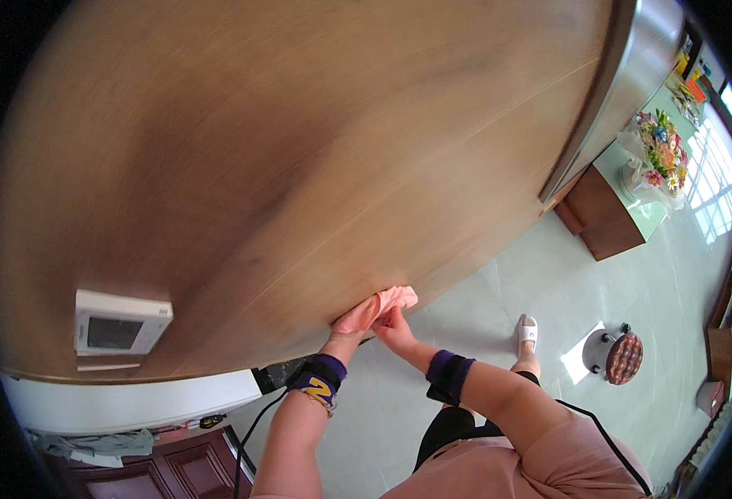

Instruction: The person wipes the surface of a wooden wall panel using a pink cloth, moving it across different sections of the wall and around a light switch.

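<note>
A pink cloth (375, 310) lies against the lower part of a large brown wood-grain panel (316, 187). My left hand (343, 342) holds the cloth from beneath; the cloth covers its fingers. Beside it, my right hand (395, 332) pinches the near edge of the cloth between thumb and fingers. Both wrists wear dark purple bands. Whether the fingers under the cloth touch the panel is hidden.
A white wall-mounted device with a screen (119, 327) sits on the panel at left. A metal-edged trim (597, 118) borders its right side. Beyond stand a brown cabinet (609, 215) with a flower bouquet (662, 153) and a wheeled round stool (623, 358). A black cable (255, 430) hangs at lower left.
</note>
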A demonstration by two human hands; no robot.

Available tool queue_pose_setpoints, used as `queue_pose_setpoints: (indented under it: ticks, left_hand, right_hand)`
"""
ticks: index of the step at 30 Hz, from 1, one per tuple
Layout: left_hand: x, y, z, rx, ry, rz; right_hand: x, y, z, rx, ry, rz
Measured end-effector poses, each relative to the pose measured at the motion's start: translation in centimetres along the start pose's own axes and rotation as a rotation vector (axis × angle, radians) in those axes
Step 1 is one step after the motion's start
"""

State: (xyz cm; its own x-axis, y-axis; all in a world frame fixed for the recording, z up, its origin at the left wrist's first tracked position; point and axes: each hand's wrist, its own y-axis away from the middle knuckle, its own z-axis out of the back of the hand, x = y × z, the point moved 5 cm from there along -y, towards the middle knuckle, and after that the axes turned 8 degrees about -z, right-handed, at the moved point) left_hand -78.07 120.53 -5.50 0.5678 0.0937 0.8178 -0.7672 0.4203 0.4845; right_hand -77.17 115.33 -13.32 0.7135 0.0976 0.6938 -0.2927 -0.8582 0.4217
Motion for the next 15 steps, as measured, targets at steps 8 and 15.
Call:
queue_pose_setpoints:
  ticks: [8, 15]
  left_hand:
    - [-0.3, 11.3, 3.5, 0.567, -0.104, -0.029]
    - [-1.9, 25.8, 5.9, 0.027, 0.756, 0.880]
  right_hand:
    - [-1.3, 3.1, -8.8, 0.230, 0.147, -0.040]
    - [0.3, 7.5, -18.2, 0.467, 0.529, 0.076]
